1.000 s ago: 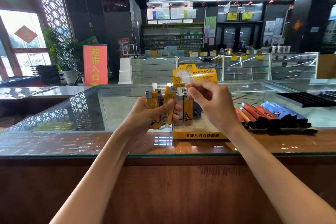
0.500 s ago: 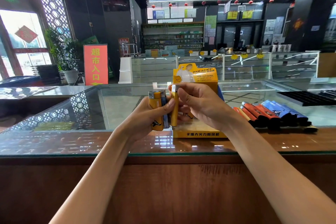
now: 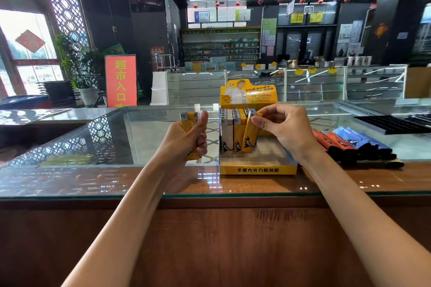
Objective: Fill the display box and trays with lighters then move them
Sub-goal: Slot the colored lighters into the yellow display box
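Observation:
A yellow display box stands on the glass counter, its back rows filled with upright grey and yellow lighters and its front slots bare. My right hand pinches the top of one yellow lighter, which leans tilted at the front of the filled rows. To the left of the box, my left hand grips a small bunch of yellow lighters, thumb raised beside them.
Several loose orange and blue lighters lie in a row on the counter right of the box. A black tray sits at the far right. The wooden counter edge runs below my arms.
My right hand took one yellow lighter from the bunch in my left hand and carried it right, down into the box. My left hand stayed in place with the rest.

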`<state>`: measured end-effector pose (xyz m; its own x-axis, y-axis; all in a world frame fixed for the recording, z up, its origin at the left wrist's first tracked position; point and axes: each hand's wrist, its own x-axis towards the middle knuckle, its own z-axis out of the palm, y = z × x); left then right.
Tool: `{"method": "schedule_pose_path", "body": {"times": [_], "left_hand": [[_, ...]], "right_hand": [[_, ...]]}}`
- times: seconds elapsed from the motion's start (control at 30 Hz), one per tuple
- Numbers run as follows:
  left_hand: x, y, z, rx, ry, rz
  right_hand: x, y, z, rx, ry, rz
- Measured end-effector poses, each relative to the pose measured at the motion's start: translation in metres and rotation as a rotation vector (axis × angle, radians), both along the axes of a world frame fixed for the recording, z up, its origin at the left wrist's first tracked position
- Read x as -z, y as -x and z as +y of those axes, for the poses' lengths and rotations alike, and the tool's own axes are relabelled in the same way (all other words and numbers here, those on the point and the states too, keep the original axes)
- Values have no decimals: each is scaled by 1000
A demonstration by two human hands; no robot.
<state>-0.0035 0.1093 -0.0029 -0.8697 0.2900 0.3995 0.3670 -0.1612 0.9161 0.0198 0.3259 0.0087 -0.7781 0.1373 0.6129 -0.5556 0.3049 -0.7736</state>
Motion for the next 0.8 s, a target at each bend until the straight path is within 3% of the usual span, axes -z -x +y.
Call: {"method": "schedule_pose_path", "body": {"times": [0.4,0.6,0.8], "left_hand": [[-5,4,-3,291,-217,-314],[-7,2,-3,364,-252,-363],[-7,-2,0,305,-240,-261]], "right_hand": [[1,-2,-16,68,-144,78],[6,-3,-17,100,-126,109],[5,-4,-18,87,-136,125]]}}
